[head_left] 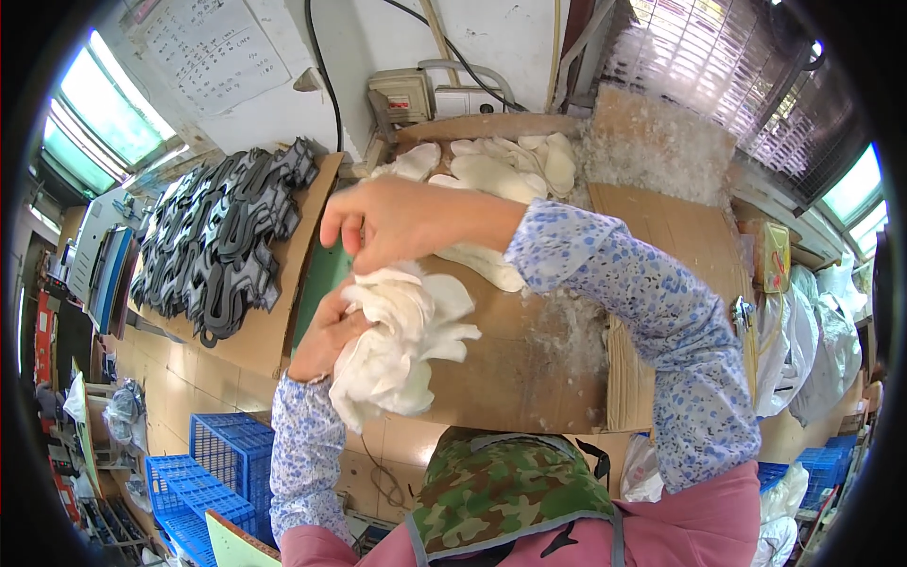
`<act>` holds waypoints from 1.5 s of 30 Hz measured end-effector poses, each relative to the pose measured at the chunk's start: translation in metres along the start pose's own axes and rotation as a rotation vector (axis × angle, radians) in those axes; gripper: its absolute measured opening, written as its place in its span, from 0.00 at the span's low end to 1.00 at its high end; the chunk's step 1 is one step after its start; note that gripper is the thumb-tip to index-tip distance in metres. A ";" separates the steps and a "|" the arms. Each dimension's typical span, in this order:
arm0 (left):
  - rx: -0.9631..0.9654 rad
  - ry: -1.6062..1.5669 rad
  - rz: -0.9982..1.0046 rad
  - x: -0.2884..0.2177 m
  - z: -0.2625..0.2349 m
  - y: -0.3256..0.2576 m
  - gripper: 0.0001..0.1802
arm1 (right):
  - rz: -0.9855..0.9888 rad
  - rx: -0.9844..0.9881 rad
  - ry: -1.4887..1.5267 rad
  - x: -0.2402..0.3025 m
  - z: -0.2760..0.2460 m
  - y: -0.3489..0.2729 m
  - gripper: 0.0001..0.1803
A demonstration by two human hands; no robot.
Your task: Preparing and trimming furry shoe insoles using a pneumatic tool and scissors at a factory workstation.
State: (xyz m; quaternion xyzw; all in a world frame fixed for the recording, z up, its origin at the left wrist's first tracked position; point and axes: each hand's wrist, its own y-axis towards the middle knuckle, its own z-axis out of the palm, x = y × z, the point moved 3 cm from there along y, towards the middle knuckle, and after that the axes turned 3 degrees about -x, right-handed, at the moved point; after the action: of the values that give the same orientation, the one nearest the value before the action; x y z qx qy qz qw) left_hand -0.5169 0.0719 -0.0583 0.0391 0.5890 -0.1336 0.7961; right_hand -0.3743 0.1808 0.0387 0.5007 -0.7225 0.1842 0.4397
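My left hand [323, 333] is closed around a bunched stack of soft white sock-like pieces [392, 340], held above the near left edge of the worktable. Just over the bunch is my right hand [392, 219], its fingers curled and its lower side against the top of the stack. What lies within the right fingers is hidden. Behind that hand, more flat white foot-shaped pieces [501, 170] lie in a loose heap at the back of the cardboard-covered table [501, 369].
Left of the table, grey and black looped pieces [227, 227] lie in rows on a cardboard sheet [315, 208]. White fluff [652, 142] clings to the cardboard at the back right. Blue plastic crates [227, 454] stand on the floor lower left. Plastic bags [803, 350] hang at the right.
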 end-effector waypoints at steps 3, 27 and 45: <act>-0.342 0.071 -0.021 -0.017 -0.030 -0.024 0.26 | 0.117 -0.266 0.289 -0.031 -0.044 -0.018 0.17; 0.011 1.214 0.372 0.139 -0.013 0.141 0.34 | 1.015 -0.789 -0.350 -0.405 -0.076 -0.165 0.15; -0.075 1.325 0.441 0.158 -0.039 0.297 0.28 | 0.955 -0.389 -0.664 -0.371 -0.031 -0.147 0.28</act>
State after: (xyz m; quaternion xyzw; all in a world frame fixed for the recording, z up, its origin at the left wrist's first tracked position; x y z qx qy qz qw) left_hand -0.4335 0.3394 -0.2482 0.2036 0.9329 0.1034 0.2787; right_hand -0.1888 0.3477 -0.2739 0.0627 -0.9859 0.0597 0.1434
